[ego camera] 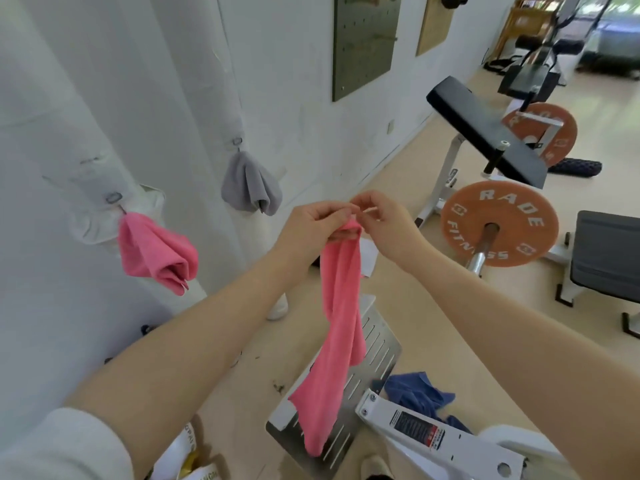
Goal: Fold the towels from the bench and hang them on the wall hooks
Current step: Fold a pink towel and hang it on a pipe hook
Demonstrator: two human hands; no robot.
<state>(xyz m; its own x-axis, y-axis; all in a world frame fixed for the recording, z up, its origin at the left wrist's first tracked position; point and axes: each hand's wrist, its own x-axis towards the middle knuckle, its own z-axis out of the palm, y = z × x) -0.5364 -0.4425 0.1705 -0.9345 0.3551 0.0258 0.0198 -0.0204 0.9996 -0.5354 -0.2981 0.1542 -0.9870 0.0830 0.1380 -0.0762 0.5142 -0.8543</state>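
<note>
A pink towel (337,327) hangs long and narrow from my two hands in mid-air. My left hand (311,225) grips its top edge with curled fingers. My right hand (379,220) pinches a small loop or tag at the same top corner. On the white wall to the left, another pink towel (156,252) hangs from a hook (115,198). Further along, a grey towel (249,183) hangs from a second hook (237,142). A blue towel (417,394) lies crumpled on the floor beside the white machine frame.
A slotted metal footplate (377,344) sits under the hanging towel. A white machine frame (436,434) is at lower right. An orange weight plate (498,225) on a bar and a black padded bench (485,131) stand to the right. A green pegboard (363,43) hangs on the wall.
</note>
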